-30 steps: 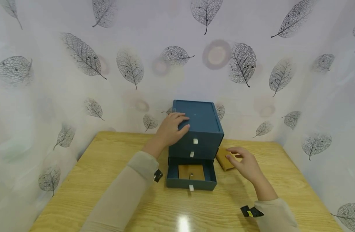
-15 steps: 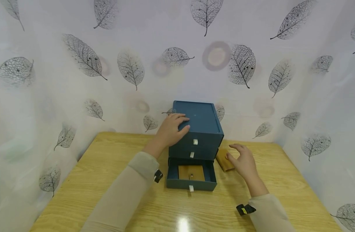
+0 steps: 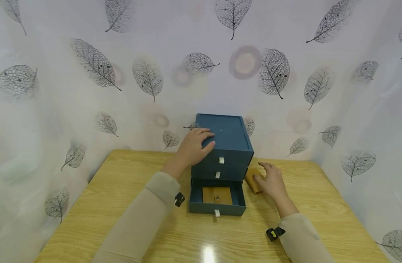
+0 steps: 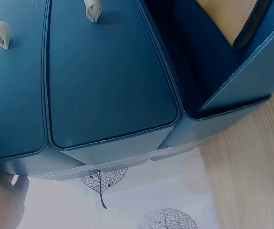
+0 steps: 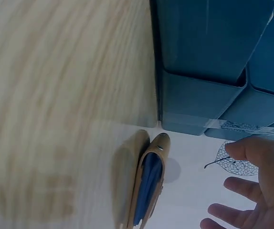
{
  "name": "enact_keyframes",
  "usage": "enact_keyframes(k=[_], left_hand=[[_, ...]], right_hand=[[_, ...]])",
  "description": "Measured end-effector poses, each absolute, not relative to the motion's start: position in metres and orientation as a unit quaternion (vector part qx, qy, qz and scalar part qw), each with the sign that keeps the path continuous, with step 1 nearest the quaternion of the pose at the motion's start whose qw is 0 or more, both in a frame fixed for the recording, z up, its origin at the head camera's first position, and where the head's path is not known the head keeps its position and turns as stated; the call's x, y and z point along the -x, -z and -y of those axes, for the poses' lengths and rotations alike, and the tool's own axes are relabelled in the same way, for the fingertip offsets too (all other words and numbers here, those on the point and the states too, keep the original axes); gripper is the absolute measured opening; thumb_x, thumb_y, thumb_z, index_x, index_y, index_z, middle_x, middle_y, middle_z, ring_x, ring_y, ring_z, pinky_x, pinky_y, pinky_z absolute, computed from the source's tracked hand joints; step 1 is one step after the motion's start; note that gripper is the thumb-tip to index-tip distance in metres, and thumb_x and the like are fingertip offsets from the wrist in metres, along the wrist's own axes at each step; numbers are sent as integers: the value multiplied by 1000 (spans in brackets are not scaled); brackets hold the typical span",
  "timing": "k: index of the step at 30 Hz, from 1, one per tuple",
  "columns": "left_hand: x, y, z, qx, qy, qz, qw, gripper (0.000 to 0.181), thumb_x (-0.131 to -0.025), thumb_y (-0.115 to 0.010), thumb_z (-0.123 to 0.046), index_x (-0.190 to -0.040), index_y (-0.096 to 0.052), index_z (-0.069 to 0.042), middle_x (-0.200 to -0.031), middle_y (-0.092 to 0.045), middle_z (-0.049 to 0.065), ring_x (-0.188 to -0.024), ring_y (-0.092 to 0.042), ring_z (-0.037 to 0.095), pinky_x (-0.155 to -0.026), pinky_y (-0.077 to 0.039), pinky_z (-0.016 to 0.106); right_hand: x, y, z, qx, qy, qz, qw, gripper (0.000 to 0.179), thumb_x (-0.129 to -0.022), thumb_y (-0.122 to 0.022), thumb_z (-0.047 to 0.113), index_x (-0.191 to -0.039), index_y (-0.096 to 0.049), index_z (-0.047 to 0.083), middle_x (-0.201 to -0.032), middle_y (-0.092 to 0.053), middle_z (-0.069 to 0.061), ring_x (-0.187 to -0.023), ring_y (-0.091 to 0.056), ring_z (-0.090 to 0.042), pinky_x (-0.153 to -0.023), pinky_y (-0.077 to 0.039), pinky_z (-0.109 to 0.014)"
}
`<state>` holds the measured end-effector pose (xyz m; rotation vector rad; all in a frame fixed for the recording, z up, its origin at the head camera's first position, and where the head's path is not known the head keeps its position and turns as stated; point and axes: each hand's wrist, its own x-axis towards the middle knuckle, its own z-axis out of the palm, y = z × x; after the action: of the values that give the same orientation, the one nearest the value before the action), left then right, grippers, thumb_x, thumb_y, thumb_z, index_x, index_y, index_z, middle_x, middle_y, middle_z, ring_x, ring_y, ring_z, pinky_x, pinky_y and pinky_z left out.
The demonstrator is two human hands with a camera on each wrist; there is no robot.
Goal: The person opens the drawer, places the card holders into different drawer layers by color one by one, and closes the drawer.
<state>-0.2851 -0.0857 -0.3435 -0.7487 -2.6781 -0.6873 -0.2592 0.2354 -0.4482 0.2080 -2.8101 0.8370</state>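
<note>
A dark blue drawer box (image 3: 225,131) stands toward the back of the table, its bottom drawer (image 3: 201,208) pulled out. Inside that drawer lies a tan wallet (image 3: 217,193) with a snap button. My left hand (image 3: 194,146) rests on the box's top left edge, fingers spread; only part of this hand (image 4: 1,205) shows in the left wrist view. Beside the box, on the right, lies another tan wallet (image 3: 252,179), whose blue inside appears in the right wrist view. Just above it hovers my right hand (image 3: 272,182), fingers apart and holding nothing.
The wooden table (image 3: 128,190) reaches out on both sides of the box. Behind it hangs a pale curtain (image 3: 201,95) printed with leaves. White pull tabs stick out from the drawer fronts, and the two upper drawers are closed.
My right hand has shifted left, closer over the wallet beside the box, with its fingers still parted. The left hand has stayed in place on the box.
</note>
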Motion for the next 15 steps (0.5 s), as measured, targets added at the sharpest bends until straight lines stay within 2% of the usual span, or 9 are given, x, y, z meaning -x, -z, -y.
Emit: enact_keyframes(k=[10, 15], left_hand=[[287, 345, 86, 254, 238, 927, 140, 46, -104, -48, -41, -143, -57, -17, -153, -45, 6, -143, -36, 27, -120, -26, 45], [287, 345, 85, 254, 236, 928, 139, 46, -104, -48, -41, -143, -57, -17, -153, -45, 5, -144, -35, 27, -120, -26, 44]], right_hand=[[272, 459, -236, -65, -252, 963, 75, 65, -95, -68, 26, -148, -43, -1, -148, -37, -33, -133, -30, -58, -102, -35, -72], [275, 460, -235, -61, -229, 971, 31, 72, -94, -67, 32, -152, -37, 0, -149, -33, -36, -132, -29, -60, -101, -35, -72]])
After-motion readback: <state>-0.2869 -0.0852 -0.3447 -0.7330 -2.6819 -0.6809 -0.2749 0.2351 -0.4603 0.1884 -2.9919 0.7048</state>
